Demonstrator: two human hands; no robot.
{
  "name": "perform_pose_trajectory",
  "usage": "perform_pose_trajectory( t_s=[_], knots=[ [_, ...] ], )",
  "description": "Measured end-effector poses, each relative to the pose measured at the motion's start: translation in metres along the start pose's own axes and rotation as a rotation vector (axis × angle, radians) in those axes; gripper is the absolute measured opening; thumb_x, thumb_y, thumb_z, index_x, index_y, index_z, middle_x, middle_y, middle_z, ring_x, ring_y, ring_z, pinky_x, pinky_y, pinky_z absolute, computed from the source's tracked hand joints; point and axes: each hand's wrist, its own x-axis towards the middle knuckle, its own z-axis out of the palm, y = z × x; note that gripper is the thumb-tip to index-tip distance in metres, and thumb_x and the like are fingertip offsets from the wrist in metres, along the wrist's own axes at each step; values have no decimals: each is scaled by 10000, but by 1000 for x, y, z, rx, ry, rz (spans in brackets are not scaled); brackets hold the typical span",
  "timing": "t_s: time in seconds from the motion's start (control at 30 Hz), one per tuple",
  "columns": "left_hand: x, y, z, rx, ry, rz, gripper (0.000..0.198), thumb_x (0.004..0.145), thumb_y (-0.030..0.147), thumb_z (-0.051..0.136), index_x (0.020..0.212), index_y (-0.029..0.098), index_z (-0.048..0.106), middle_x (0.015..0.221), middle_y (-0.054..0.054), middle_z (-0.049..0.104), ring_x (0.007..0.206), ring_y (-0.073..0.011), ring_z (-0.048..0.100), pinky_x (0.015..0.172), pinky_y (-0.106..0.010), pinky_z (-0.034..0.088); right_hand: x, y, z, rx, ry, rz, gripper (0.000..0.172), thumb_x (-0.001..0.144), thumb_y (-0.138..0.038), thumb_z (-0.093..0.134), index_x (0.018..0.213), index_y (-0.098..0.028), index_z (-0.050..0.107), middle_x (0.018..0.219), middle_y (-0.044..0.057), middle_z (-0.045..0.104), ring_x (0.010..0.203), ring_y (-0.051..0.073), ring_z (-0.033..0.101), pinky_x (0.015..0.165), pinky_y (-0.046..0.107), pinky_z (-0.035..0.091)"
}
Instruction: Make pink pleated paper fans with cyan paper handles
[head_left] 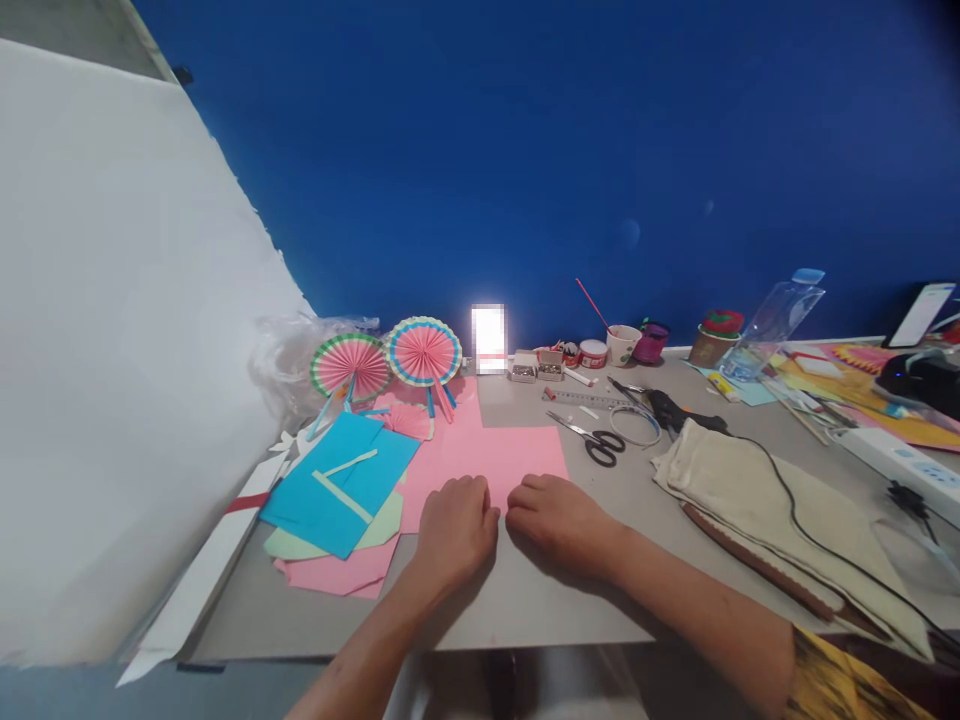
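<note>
My left hand (459,525) rests on the table at the near edge of a pink paper sheet (517,450), its fingers curled into a loose fist. Close beside it, my right hand (559,520) lies in the same curled pose, over the sheet's near right part. A small gap separates the two hands, and nothing shows in either. Left of them is a blue paper sheet (307,490) with pale green strips (345,497) on it. Light green paper (386,525) and folded pink paper (341,573) show under the blue.
Two pleated paper fans (424,352) (351,367) stand at the back left. Scissors (592,440), a ruler (589,399) and a glue gun (679,412) lie right of the paper. Farther right are a folded beige cloth (780,500), a plastic bottle (772,325) and a power strip (907,465).
</note>
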Motion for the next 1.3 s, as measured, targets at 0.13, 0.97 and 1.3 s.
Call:
perform_pose_trajectory(
  t_s=[0.13, 0.97, 1.3],
  knots=[
    [1, 1, -2, -7, -13, -40, 141, 909, 266, 508, 836, 196, 606, 901, -90, 693, 850, -252, 629, 686, -349, 359, -2, -3, 4, 24, 45, -66, 111, 911, -101, 552, 918, -140, 656, 899, 75, 656, 821, 206, 530, 752, 341, 415],
    [4, -72, -7, -109, -105, -96, 141, 824, 145, 449, 717, 230, 414, 773, -11, 660, 742, -201, 583, 601, -306, 264, -87, 9, 11, 103, 234, 107, 275, 913, -21, 439, 946, -194, 650, 914, 84, 677, 848, 211, 587, 793, 320, 494],
    [-3, -80, -9, 42, -66, -191, 220, 939, 145, 325, 778, 228, 450, 764, -39, 629, 701, -209, 559, 600, -326, 233, -107, 12, 3, 70, 290, 288, 247, 901, -16, 466, 843, -220, 592, 858, 63, 653, 790, 210, 577, 733, 332, 462]
  ],
)
